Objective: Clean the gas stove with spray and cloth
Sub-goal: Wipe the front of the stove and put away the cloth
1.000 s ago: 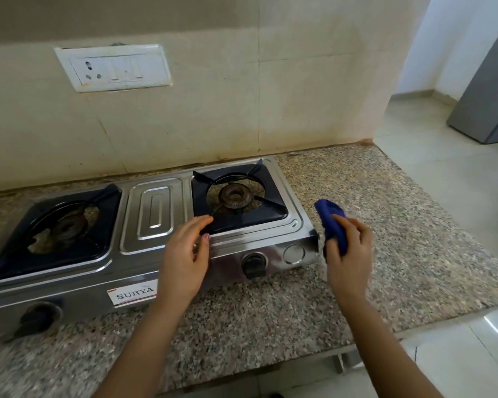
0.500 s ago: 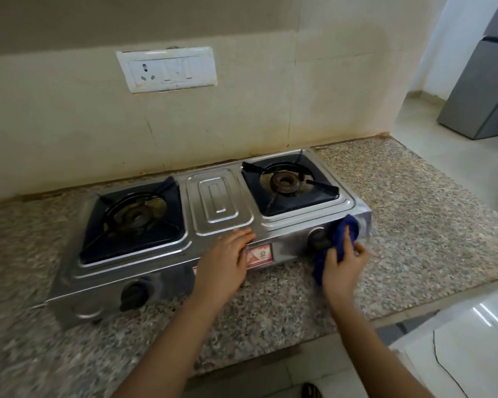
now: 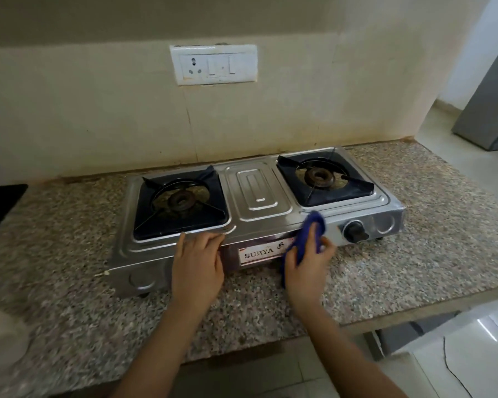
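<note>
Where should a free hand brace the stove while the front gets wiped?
Probably the front top edge, from above and in front, as the left hand does now: fingers on the flat steel rim below the left burner, palm over the front face. The stove is low and wide, so pressing down there should pin it, clear of the cloth in the right hand.

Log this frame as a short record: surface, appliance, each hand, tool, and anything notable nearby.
surface: speckled granite counter
appliance: two-burner steel gas stove, brand label on front
left hand: flat on the stove's front edge, holding nothing
right hand: gripping a blue cloth against the stove front, right of the label
right knob: uncovered
left knob: hidden behind the left hand
spray: not visible
wall: socket plate above the stove
</note>
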